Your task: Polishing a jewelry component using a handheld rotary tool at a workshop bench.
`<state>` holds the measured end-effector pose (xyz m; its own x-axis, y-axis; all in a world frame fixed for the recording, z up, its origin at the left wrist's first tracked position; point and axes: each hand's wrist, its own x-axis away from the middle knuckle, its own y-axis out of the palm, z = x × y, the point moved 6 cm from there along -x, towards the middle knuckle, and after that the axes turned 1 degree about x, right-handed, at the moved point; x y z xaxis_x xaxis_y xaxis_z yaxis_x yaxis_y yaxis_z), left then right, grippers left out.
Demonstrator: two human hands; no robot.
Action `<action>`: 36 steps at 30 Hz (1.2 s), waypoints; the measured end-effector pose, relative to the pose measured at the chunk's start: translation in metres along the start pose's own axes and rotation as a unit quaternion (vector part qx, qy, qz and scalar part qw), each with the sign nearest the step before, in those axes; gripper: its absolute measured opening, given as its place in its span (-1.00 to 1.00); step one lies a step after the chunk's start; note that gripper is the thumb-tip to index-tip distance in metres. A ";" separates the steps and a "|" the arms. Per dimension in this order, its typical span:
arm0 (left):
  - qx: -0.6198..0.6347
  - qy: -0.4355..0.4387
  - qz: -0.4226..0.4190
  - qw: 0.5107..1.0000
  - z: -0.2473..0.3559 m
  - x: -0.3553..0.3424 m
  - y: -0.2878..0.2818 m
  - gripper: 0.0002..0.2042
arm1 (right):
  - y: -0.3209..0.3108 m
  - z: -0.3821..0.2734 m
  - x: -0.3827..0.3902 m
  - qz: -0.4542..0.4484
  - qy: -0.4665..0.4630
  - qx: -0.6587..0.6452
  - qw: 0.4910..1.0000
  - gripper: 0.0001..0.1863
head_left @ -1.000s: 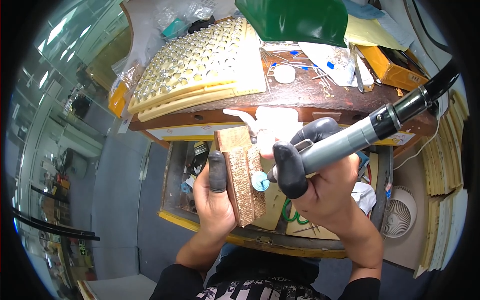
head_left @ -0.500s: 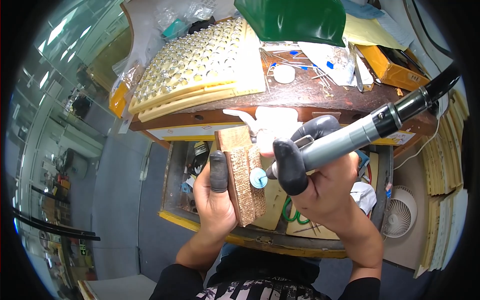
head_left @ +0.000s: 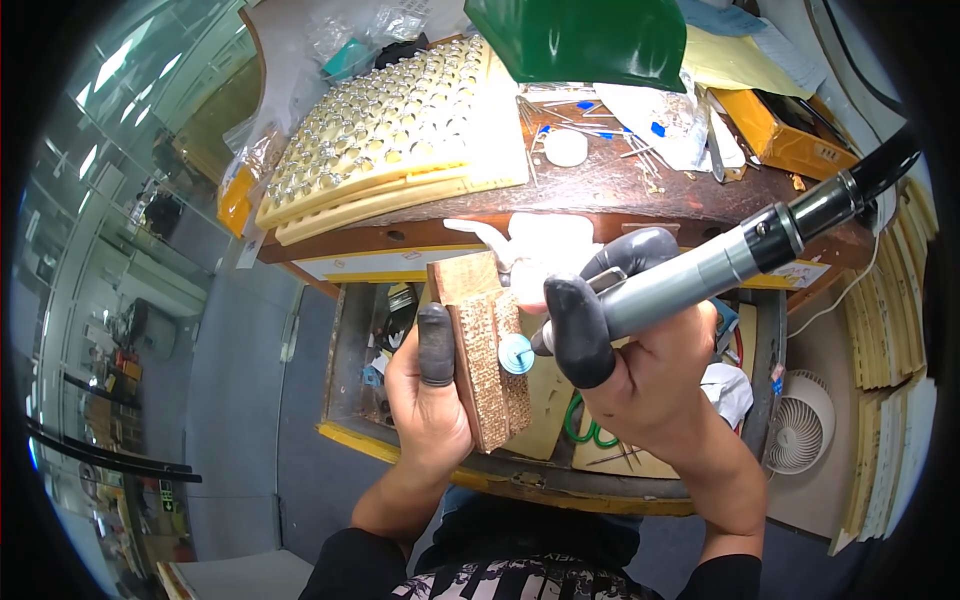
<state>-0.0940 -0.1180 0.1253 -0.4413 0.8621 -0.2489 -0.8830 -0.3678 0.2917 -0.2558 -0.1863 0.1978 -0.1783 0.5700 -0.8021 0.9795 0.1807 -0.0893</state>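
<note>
Left hand (head_left: 430,410) closed round a brown wooden block with coarse tan bristle-like faces (head_left: 487,375), its thumb in a black rubber finger cot (head_left: 436,345) against the side; I can't see most of its other fingers. Right hand (head_left: 645,385) grips a grey-and-black cylindrical handpiece (head_left: 690,290) pen-style, two digits cotted in black. A small round light-blue disc (head_left: 516,354) sits at the handpiece tip, by the block's right face; from this angle I can't tell whether they touch.

Block leans slightly, held up over an open drawer with a yellow front edge (head_left: 370,446). In the drawer I see green-handled scissors (head_left: 573,422) and a crumpled white bag (head_left: 730,392).

Right of the drawer: white round fan (head_left: 800,425). Behind: dark-brown wooden bench (head_left: 690,198) carrying a cream tray (head_left: 490,170) with rows of small shiny metal pieces (head_left: 380,120), a white round puck (head_left: 566,148), scattered thin metal rods (head_left: 640,145), and an orange box (head_left: 770,135). Glossy green sheet (head_left: 590,40) at the back.
</note>
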 end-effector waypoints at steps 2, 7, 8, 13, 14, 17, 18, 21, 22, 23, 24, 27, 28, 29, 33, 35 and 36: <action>0.001 0.002 -0.013 1.000 -0.002 0.000 0.000 -0.50 | 0.000 0.002 -0.001 -0.001 -0.031 0.013 0.999 -0.90; 0.006 0.005 0.004 1.000 -0.002 0.001 -0.003 -0.53 | 0.002 -0.002 -0.002 -0.004 -0.008 -0.001 1.000 -0.88; -0.010 0.016 0.010 1.000 -0.003 0.001 -0.005 -0.49 | 0.001 -0.002 -0.002 0.001 0.005 -0.006 1.000 -0.88; -0.013 0.005 0.005 1.000 0.000 0.001 -0.002 -0.48 | 0.000 0.001 0.001 -0.002 -0.017 0.018 1.000 -0.87; -0.012 -0.002 0.004 1.000 0.001 0.001 0.000 -0.48 | 0.000 0.000 0.001 -0.002 -0.024 0.028 0.999 -0.89; 0.013 -0.013 0.011 1.000 -0.002 0.001 0.001 -0.48 | 0.000 0.000 0.002 -0.003 -0.031 0.035 0.999 -0.92; 0.013 -0.014 0.011 1.000 -0.002 0.001 0.001 -0.48 | 0.000 0.000 0.002 -0.005 -0.031 0.033 0.999 -0.93; 0.036 -0.014 0.011 0.999 -0.003 0.000 0.002 -0.58 | 0.000 0.002 0.003 -0.012 -0.016 0.026 0.999 -0.92; 0.030 -0.004 0.012 0.999 0.000 0.001 0.002 -0.58 | 0.000 0.003 0.004 -0.012 -0.017 0.025 0.999 -0.92; 0.024 0.007 0.014 1.000 0.002 0.001 0.001 -0.58 | 0.001 0.002 0.004 -0.002 -0.026 0.027 0.999 -0.90; 0.022 0.007 0.014 1.000 0.003 0.002 0.001 -0.58 | 0.002 0.001 0.004 0.007 -0.036 0.030 0.999 -0.89; 0.034 0.010 0.019 0.999 -0.001 0.001 0.001 -0.58 | 0.000 0.002 0.005 0.022 -0.013 0.022 0.999 -0.89; 0.034 0.010 0.018 0.999 0.000 0.001 0.001 -0.57 | -0.001 0.003 0.005 0.022 -0.012 0.022 0.999 -0.89; 0.033 0.010 0.017 0.999 0.000 0.001 0.002 -0.57 | -0.001 0.004 0.006 0.010 -0.024 0.029 0.999 -0.90; 0.023 0.008 0.015 1.000 0.004 0.001 0.003 -0.57 | 0.000 0.004 0.006 -0.011 -0.028 0.031 0.999 -0.91; -0.009 0.005 0.003 1.000 0.004 0.001 0.004 -0.49 | 0.000 0.002 0.005 -0.014 -0.031 0.033 0.999 -0.91; -0.010 0.005 0.002 1.000 0.004 0.002 0.004 -0.49 | 0.000 0.002 0.004 -0.018 -0.034 0.035 0.999 -0.91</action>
<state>-0.0974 -0.1167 0.1298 -0.4455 0.8577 -0.2567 -0.8845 -0.3773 0.2744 -0.2560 -0.1854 0.1933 -0.2094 0.5074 -0.8358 0.9771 0.1426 -0.1582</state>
